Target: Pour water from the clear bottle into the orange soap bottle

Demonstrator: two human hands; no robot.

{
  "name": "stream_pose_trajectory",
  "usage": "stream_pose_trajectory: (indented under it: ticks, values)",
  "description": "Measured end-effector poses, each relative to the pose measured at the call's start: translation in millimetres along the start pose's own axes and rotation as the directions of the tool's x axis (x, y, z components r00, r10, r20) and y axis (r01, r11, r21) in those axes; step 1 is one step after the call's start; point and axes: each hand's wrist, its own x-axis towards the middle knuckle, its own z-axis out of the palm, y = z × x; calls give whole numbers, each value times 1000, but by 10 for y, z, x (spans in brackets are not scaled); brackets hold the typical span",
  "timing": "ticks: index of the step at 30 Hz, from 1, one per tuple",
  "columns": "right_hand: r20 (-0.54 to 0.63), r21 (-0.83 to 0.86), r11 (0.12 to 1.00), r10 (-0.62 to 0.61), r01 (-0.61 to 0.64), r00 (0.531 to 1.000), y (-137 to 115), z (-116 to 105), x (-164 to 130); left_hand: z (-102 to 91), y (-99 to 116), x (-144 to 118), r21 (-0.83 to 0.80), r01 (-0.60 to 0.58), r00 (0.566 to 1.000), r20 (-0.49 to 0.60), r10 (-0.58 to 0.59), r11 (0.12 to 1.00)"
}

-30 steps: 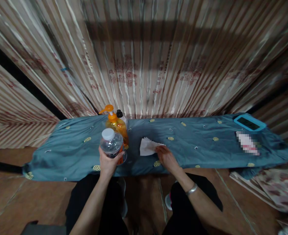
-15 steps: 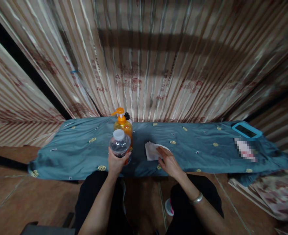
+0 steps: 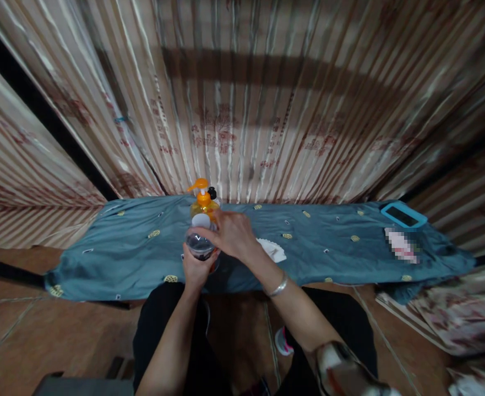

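Observation:
A clear plastic bottle (image 3: 196, 241) with a white cap (image 3: 201, 221) stands upright at the front of the cloth-covered table. Wrapped round its body is my left hand (image 3: 197, 269). My right hand (image 3: 234, 234) is at the bottle's top, thumb in front, just below the cap, and fingers on the far right side, partly hidden. Thumb and fingers are apart, and whether they touch the cap is unclear. Behind the bottle is an orange pump bottle (image 3: 203, 207), with a black-topped bottle (image 3: 212, 192) mostly hidden by it. A white cloth (image 3: 272, 250) lies right of the bottle, partly behind my right forearm.
A teal patterned cloth (image 3: 325, 236) covers the long narrow table. At its right end lie a blue-framed device with a dark screen (image 3: 405, 215) and a blurred-out pinkish item (image 3: 402, 246). A striped curtain (image 3: 234, 137) hangs behind. Dark poles slant at both sides.
My right hand has left the white cloth and moved left to the bottle's cap. The white cloth stays on the table. My left hand keeps its hold on the bottle.

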Motion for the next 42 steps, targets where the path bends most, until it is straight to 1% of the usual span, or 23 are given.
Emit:
stream_pose_trajectory:
  ticks: [2, 5, 9, 12, 15, 19, 23, 26, 30, 32, 36, 42]
  values:
    - [12, -50, 998, -36, 37, 999, -140, 32, 159, 6, -30, 10, 29, 25, 999, -25, -24, 999]
    - [31, -90, 992, -82, 84, 996, -214, 102, 254, 11, -39, 22, 25, 12, 1000, -21, -11, 1000]
    - [51, -112, 985, -129, 134, 990, -150, 118, 246, 14, 24, 20, 47, 48, 999, 2, -48, 998]
    - [82, -118, 972, -196, 205, 977, -69, 83, 267, 23, 49, 17, 48, 64, 998, 8, -64, 997]
    - [110, -115, 950, -278, 290, 954, 3, 61, 309, 28, 27, 15, 40, 55, 998, 8, -56, 998]
    - [123, -115, 930, -335, 348, 934, 73, 70, 348, 16, -10, 14, 52, 52, 999, 15, -53, 997]
    - [145, -135, 925, -336, 355, 931, 65, 47, 356, 4, -4, 20, 33, 66, 997, 27, -67, 997]
    - [151, -169, 936, -286, 310, 946, -48, -2, 348, 7, 20, 15, 22, 78, 996, 42, -79, 997]
    - [150, -196, 952, -209, 236, 966, -271, -5, 365, 12, 44, 0, 61, 58, 998, -22, -57, 996]
    - [161, -199, 956, -187, 217, 969, -330, 31, 383, 8, 50, -1, 67, 54, 997, -51, -50, 996]
    - [150, -210, 951, -198, 227, 969, -285, 80, 387, -12, 69, 6, 83, 80, 997, -30, -77, 993]
    - [162, -238, 915, -292, 325, 942, -154, 14, 390, -33, 134, 0, 85, 93, 995, 14, -94, 992]
